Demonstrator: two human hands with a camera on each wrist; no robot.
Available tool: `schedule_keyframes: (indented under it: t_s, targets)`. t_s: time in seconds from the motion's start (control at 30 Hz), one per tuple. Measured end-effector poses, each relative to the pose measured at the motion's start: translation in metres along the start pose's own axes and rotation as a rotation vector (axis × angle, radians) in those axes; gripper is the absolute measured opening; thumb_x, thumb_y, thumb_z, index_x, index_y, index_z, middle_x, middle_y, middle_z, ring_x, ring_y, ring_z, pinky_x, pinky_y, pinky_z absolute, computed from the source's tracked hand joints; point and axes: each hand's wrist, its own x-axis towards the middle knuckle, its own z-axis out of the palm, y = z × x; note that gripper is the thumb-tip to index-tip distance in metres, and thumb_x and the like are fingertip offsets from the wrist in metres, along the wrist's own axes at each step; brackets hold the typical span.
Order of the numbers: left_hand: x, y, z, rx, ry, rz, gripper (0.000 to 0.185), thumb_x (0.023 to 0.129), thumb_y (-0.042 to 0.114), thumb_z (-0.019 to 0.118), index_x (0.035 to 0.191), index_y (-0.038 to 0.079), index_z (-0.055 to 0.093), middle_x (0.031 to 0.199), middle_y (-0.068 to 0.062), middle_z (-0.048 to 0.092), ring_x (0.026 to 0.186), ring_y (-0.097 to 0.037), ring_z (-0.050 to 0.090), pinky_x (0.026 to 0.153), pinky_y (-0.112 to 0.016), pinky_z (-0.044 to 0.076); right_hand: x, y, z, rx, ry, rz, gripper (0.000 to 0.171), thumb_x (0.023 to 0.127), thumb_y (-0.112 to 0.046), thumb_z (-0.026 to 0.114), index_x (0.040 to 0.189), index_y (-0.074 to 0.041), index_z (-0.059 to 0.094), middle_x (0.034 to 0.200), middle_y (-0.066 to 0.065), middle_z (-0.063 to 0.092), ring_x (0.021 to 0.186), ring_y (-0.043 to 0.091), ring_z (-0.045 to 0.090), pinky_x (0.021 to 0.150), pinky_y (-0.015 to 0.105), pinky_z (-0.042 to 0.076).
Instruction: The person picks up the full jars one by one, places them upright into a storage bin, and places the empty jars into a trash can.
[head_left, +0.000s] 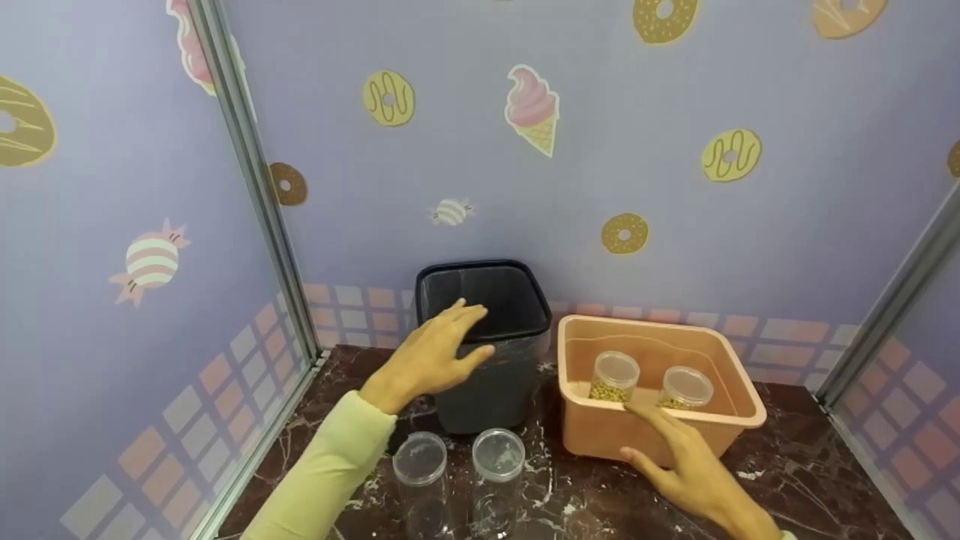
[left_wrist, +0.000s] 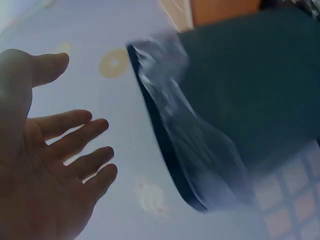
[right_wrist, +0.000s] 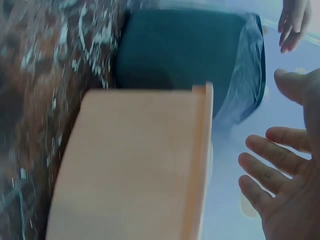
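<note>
My left hand [head_left: 442, 352] hovers with fingers spread in front of the black waste bin [head_left: 487, 330], near its front rim; the left wrist view shows the open palm [left_wrist: 55, 165] beside the bin [left_wrist: 240, 100] and holding nothing. My right hand [head_left: 686, 457] is stretched flat toward the front wall of the peach tub [head_left: 600, 431], fingers straight and empty; the right wrist view shows the same open hand [right_wrist: 285, 180] next to the tub [right_wrist: 140, 160]. Inside the tub stand two clear jars with yellow beans, one on the left [head_left: 613, 376] and one on the right [head_left: 685, 388].
Two empty clear jars [head_left: 421, 472] [head_left: 498, 469] stand on the dark marble counter [head_left: 810, 480] in front of the bin. Patterned lilac walls close in the back and both sides, with metal corner posts [head_left: 255, 180].
</note>
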Motion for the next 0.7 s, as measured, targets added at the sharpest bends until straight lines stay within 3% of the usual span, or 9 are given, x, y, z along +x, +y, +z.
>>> schedule_keyframes:
  t_s: [0.17, 0.4, 0.7]
  targets:
    - [-0.012, -0.028, 0.002, 0.017, 0.028, 0.011, 0.065, 0.108, 0.042, 0.062, 0.16, 0.006, 0.048, 0.166, -0.012, 0.047, 0.161, -0.037, 0.033, 0.131, -0.055, 0.029, 0.003, -0.014, 0.022, 0.092, -0.022, -0.031, 0.067, 0.093, -0.028, 0.085, 0.152, -0.009, 0.06, 0.15, 0.008, 0.065, 0.134, 0.03, 0.065, 0.108, 0.059, 0.054]
    - [-0.025, -0.06, 0.01, -0.014, 0.07, 0.014, 0.061, 0.109, 0.037, 0.062, 0.16, 0.007, 0.049, 0.167, -0.011, 0.047, 0.16, -0.034, 0.034, 0.13, -0.056, 0.03, 0.01, -0.033, 0.057, 0.184, -0.099, 0.017, 0.076, 0.092, -0.043, 0.084, 0.159, -0.028, 0.052, 0.157, 0.001, 0.06, 0.141, 0.025, 0.061, 0.113, 0.056, 0.051]
    - [-0.035, -0.089, 0.025, -0.026, 0.127, 0.072, 0.052, 0.113, 0.033, 0.056, 0.158, 0.008, 0.052, 0.166, -0.007, 0.046, 0.158, -0.033, 0.039, 0.129, -0.052, 0.033, 0.027, -0.062, 0.105, 0.319, -0.166, -0.068, 0.09, 0.087, -0.052, 0.087, 0.16, -0.015, 0.049, 0.156, 0.007, 0.06, 0.138, 0.027, 0.063, 0.114, 0.052, 0.052]
